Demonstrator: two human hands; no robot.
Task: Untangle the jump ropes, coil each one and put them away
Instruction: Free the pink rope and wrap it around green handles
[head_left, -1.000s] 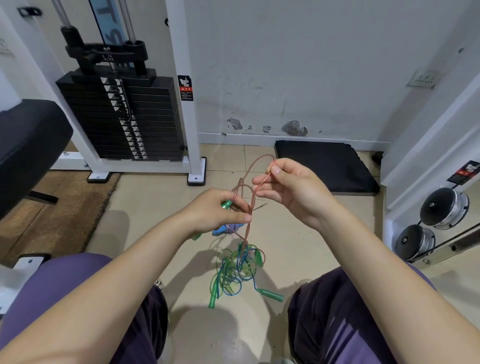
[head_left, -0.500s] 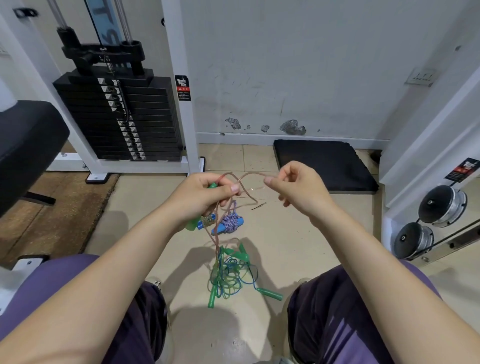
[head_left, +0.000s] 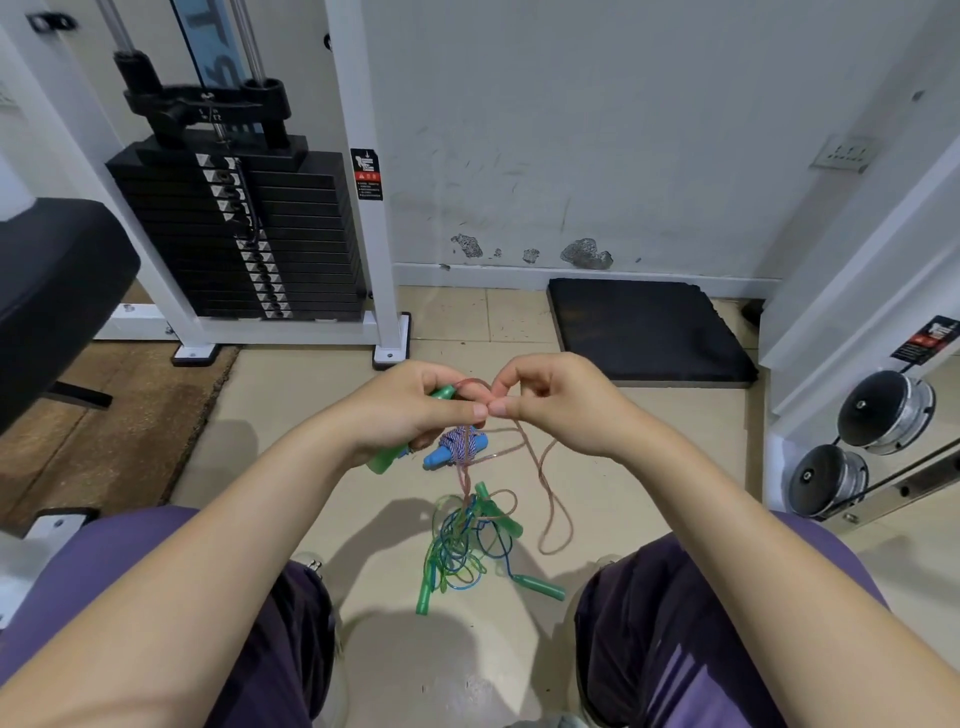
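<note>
The person is sitting with knees apart, both hands raised over the tiled floor (head_left: 322, 405), thumbs nearly meeting in the middle. The left hand (head_left: 415, 410) is curling its grip around a green handle (head_left: 387, 457), which is poking out above and below the fist, while its thumb and forefinger are pinching the pinkish-brown rope (head_left: 545, 467) at the top of a small loop. The right hand (head_left: 558, 405) is pinching that same rope just beside the left thumb, fingers curled in tight on it. From the pinch the rope is hanging in a long slack loop to the right and also dropping straight down into the tangle (head_left: 467, 540). Just beneath the hands a blue handle (head_left: 441, 457) wound with a striped cord is dangling, caught on the pinkish strand (how it is knotted in, I cannot tell). Lower still, the tangle of green and blue ropes is lying on the floor between the person's legs, with several green handles sticking out of it, one (head_left: 540, 586) pointing off to the right and another (head_left: 425, 597) pointing down. Behind, a black weight stack (head_left: 249, 234) is standing in its white frame against the wall, a black mat (head_left: 649, 327) is lying on the floor near the wall, and a black padded seat (head_left: 52, 280) is sitting at the left.
</note>
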